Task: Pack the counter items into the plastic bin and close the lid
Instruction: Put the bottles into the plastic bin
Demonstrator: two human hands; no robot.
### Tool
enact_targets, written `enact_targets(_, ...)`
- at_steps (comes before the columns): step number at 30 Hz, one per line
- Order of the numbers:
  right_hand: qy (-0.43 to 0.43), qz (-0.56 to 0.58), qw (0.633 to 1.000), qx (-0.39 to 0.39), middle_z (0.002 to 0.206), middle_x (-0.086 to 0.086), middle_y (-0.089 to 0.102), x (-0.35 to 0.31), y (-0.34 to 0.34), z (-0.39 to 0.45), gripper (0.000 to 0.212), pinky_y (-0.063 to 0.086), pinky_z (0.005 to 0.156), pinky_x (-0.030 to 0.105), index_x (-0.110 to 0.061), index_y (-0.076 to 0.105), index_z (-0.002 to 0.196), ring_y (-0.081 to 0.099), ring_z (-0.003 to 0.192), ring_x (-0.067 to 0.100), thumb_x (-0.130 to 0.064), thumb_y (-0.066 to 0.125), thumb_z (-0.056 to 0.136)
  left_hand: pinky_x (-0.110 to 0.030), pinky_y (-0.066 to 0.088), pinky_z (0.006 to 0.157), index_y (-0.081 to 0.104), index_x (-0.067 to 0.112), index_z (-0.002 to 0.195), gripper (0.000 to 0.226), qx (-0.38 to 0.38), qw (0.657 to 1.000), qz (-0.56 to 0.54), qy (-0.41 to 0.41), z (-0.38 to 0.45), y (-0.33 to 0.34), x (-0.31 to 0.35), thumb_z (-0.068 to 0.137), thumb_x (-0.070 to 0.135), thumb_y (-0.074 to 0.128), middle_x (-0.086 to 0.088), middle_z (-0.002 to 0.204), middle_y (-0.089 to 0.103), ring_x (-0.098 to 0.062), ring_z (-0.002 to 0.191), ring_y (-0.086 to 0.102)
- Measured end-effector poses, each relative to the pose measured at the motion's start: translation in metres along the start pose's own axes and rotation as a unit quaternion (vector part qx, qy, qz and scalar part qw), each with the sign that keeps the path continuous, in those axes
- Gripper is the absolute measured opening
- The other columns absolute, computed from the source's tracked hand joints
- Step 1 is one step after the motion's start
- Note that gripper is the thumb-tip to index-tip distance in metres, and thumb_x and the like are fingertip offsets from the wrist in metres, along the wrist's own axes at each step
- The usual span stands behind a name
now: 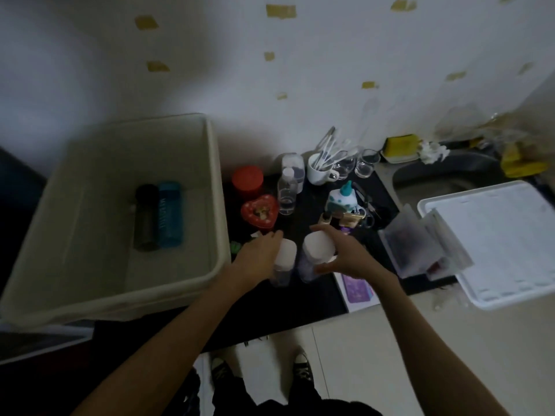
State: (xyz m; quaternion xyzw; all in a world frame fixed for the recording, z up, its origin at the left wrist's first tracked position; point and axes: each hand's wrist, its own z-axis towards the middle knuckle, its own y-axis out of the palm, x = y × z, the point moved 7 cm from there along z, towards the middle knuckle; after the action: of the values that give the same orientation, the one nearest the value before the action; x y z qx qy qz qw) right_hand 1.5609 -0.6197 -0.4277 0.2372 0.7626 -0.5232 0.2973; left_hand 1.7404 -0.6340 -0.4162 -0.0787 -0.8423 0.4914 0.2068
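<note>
Open bin [216, 187] holding two bottles [159, 217]; left hand [258, 250] and right hand [345, 253] each grasp a white-capped bottle [318, 250], bodies blurred.

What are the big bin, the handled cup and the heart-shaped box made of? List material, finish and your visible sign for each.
Large cream rectangular bin: likely plastic, matte; thin, slightly translucent walls.
White handled cup: probably glazed ceramic; smooth, glossy, thick rim.
Red heart-shaped box: possibly tin or plastic, glossy; too blurred to settle.

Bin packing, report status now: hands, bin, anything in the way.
Left hand grips one white-capped bottle, right hand grips another. Bin open, two bottles inside, lid off by sink. Nothing blocking.
</note>
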Motion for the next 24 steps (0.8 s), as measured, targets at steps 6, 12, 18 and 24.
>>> enact_targets(6,-0.034,0.043,0.998,0.032,0.111,-0.008,0.061,0.012,-0.001,0.004,0.069,0.05,0.083,0.03,-0.026,0.054,0.12,0.06,0.108,0.017,-0.025,0.09,0.062,-0.036,0.05,0.078,0.044,0.021,0.102,0.059,0.043,0.989,-0.142,-0.011,-0.002,0.001,-0.004,0.058,0.023,0.084,-0.002,0.108,0.06,-0.022,0.103,0.06)
enact_targets(12,-0.082,0.158,0.983,0.053,0.115,-0.015,0.065,-0.044,-0.056,-0.009,0.065,0.057,0.091,0.033,-0.029,0.057,0.122,0.062,0.107,0.002,-0.021,0.089,0.066,-0.03,0.054,0.087,0.051,0.022,0.11,0.066,0.132,0.936,-0.325,0.035,-0.033,-0.06,-0.007,0.057,0.022,0.09,0.008,0.109,0.066,-0.008,0.103,0.063)
enact_targets(18,-0.171,0.292,0.935,0.103,0.118,-0.001,0.068,-0.165,-0.101,-0.002,0.072,0.058,0.088,0.033,-0.022,0.05,0.136,0.068,0.105,0.013,-0.024,0.084,0.072,-0.035,0.056,0.088,0.055,0.024,0.13,0.067,0.231,0.82,-0.515,0.095,-0.081,-0.177,-0.042,0.071,0.015,0.084,-0.006,0.124,0.064,-0.02,0.11,0.065)
enact_targets(24,-0.181,0.357,0.909,0.116,0.109,0.002,0.071,-0.262,-0.068,0.051,0.042,0.059,0.085,0.043,-0.02,0.059,0.12,0.071,0.098,0.018,-0.048,0.065,0.089,-0.031,0.058,0.067,0.062,0.01,0.115,0.023,0.302,0.703,-0.637,0.092,-0.091,-0.222,-0.119,0.095,0.02,0.06,-0.005,0.097,0.068,-0.018,0.081,0.068)
